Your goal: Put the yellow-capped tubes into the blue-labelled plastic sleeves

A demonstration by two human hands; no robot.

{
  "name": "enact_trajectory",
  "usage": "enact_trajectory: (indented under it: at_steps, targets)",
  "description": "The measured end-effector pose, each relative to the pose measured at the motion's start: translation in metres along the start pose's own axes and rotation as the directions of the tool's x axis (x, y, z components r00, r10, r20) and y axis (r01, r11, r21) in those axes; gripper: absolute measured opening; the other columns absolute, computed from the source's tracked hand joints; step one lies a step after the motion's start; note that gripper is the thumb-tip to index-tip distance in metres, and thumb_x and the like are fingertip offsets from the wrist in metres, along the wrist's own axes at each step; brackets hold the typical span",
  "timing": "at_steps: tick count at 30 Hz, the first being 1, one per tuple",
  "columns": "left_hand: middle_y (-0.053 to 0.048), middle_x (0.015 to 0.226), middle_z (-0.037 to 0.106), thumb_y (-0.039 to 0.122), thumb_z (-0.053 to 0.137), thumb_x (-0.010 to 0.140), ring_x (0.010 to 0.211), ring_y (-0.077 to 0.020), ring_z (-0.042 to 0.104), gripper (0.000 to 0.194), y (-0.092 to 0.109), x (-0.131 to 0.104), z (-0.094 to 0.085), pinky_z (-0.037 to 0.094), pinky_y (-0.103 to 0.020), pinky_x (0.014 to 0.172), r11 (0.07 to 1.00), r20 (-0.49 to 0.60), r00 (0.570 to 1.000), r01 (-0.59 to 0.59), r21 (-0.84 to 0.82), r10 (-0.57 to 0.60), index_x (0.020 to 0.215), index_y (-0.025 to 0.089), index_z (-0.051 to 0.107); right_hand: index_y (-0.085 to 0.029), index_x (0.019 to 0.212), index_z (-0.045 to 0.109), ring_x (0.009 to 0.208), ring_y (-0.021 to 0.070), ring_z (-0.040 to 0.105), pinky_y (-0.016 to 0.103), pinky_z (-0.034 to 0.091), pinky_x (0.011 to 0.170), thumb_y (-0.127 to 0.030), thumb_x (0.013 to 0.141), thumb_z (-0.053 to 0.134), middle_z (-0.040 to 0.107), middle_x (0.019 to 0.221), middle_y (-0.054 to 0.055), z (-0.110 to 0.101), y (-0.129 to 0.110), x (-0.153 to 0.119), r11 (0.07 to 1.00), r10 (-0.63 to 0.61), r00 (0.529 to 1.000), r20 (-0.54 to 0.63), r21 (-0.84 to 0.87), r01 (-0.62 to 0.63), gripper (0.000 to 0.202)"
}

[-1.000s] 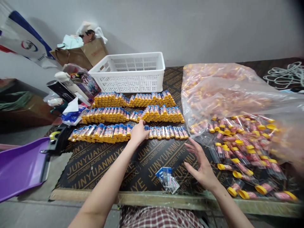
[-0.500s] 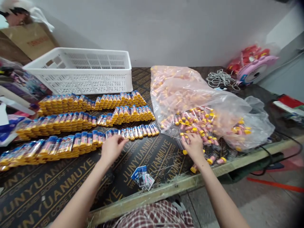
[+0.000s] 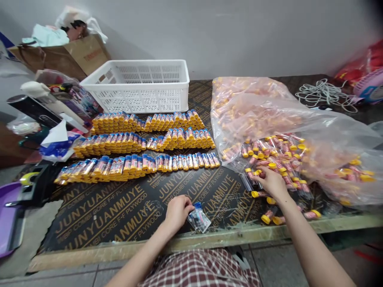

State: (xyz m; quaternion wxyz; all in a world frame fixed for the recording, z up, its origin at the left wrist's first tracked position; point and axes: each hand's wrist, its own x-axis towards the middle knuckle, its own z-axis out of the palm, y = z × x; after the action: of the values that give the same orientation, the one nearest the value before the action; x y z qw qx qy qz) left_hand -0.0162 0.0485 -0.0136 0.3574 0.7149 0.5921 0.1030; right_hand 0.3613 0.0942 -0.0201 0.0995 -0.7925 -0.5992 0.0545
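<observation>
A pile of loose tubes [image 3: 277, 161], yellow-capped with pink contents, lies on the right of the tabletop [image 3: 113, 223], spilling from the mouth of a clear plastic bag [image 3: 254, 107]. The right hand [image 3: 269, 181] is at the pile's near left side, thumb and fingers a little apart and touching the caps there; its own back hides part of the tubes, so I cannot tell whether one is gripped. Film and glare blur the tubes inside the bag, and their number cannot be made out.

Well to the left of the pile, near the front edge, lies a small heap of printed labels [image 3: 201, 220]. The left hand [image 3: 178, 209] is bunched narrow against the heap's left side, fingertips at its upper corner; whether it pinches a label I cannot tell, and the print is too small to read.

Beyond the left hand, blue-and-yellow tubes stand stacked in a front row [image 3: 137, 165], a middle row [image 3: 179, 139] and a back row [image 3: 167, 121]. Behind these is a white basket [image 3: 143, 97], its floor hidden by the front wall. A purple dustpan [image 3: 7, 223] is cut off at the left edge, a pink fan [image 3: 371, 85] at the right
</observation>
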Motion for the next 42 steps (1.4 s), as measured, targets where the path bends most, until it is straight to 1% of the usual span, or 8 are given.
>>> enact_trajectory:
  at_steps: [7,12,16,21,24,26,31,42]
  targets:
    - [-0.004,0.076,0.063,0.017,0.053,0.080,0.075,-0.0177,0.058,0.015,-0.005,-0.010,0.007,0.038,-0.027,0.069,0.982,-0.149,0.972,-0.172,0.076,0.182,0.070,0.018,0.064,-0.017,0.117,0.061,0.090,0.0266,0.066,0.033,0.047,0.073,-0.040,0.078,0.060,0.072,0.096,0.010,-0.007,-0.005,0.009,0.997,0.059,0.998,0.036,-0.059,-0.057,0.046]
    - [0.000,0.065,0.056,0.018,0.058,0.072,0.063,-0.0146,0.054,0.012,-0.006,-0.004,0.007,0.038,-0.025,0.060,0.941,-0.175,0.980,-0.148,-0.304,0.097,0.062,0.019,0.053,-0.022,0.120,0.058,0.091,0.0263,0.066,0.031,0.046,0.072,-0.033,0.075,0.061,0.072,0.090,0.009,-0.012,-0.017,0.009,0.986,0.125,0.991,0.057,-0.121,-0.117,0.046]
    - [0.006,0.051,0.052,0.025,0.065,0.067,0.048,-0.0107,0.051,0.020,0.001,0.006,-0.004,0.040,-0.022,0.052,0.602,-0.018,0.996,0.035,-0.798,-0.083,0.067,0.020,0.046,-0.025,0.119,0.058,0.086,0.0258,0.066,0.030,0.045,0.069,-0.023,0.068,0.063,0.071,0.087,0.006,-0.019,-0.029,0.006,0.988,0.113,0.991,0.078,-0.111,-0.104,0.051]
    - [-0.001,0.064,0.068,0.015,0.080,0.048,0.053,-0.0115,0.060,0.043,0.014,0.017,-0.024,0.046,-0.021,0.055,0.217,0.103,0.963,0.159,-0.963,-0.250,0.086,0.015,0.060,-0.021,0.128,0.048,0.077,0.0212,0.065,0.029,0.047,0.068,-0.026,0.070,0.061,0.068,0.084,0.005,-0.039,-0.050,-0.004,1.000,0.025,0.999,0.026,0.006,-0.025,0.059]
    - [-0.003,0.065,0.068,0.014,0.081,0.048,0.055,-0.0104,0.061,0.029,0.015,0.025,-0.027,0.049,-0.021,0.057,-0.006,0.160,0.923,0.169,-0.986,-0.351,0.072,0.012,0.063,-0.020,0.129,0.046,0.066,0.0160,0.062,0.027,0.049,0.062,-0.030,0.077,0.056,0.065,0.087,0.004,-0.048,-0.077,-0.022,0.950,-0.037,0.998,-0.048,0.308,0.050,0.054]
    - [-0.002,0.064,0.068,0.016,0.079,0.053,0.055,-0.0103,0.061,0.022,0.013,0.030,-0.025,0.051,-0.023,0.060,-0.084,0.169,0.903,0.148,-0.985,-0.396,0.066,0.013,0.062,-0.021,0.118,0.055,0.065,0.0149,0.062,0.027,0.051,0.059,-0.034,0.080,0.056,0.064,0.090,0.004,-0.048,-0.102,-0.041,0.791,-0.096,0.993,-0.063,0.601,0.115,0.041]
    - [-0.001,0.065,0.068,0.018,0.078,0.057,0.058,-0.0105,0.062,0.017,0.011,0.034,-0.021,0.053,-0.026,0.066,-0.119,0.136,0.892,0.093,-0.989,-0.432,0.064,0.014,0.063,-0.023,0.096,0.066,0.090,0.0192,0.063,0.032,0.055,0.077,-0.028,0.082,0.061,0.062,0.099,0.006,-0.027,-0.160,-0.095,0.464,-0.236,0.959,-0.154,0.850,0.251,0.017]
    - [-0.003,0.061,0.067,0.032,0.085,0.050,0.058,-0.0117,0.062,0.031,0.015,0.030,-0.024,0.051,-0.026,0.065,-0.107,0.088,0.892,0.045,-0.993,-0.443,0.062,0.012,0.065,-0.031,0.112,0.064,0.089,0.0211,0.061,0.036,0.055,0.074,-0.013,0.083,0.057,0.063,0.101,0.006,-0.003,-0.180,-0.120,0.549,-0.285,0.876,-0.390,0.683,0.482,0.035]
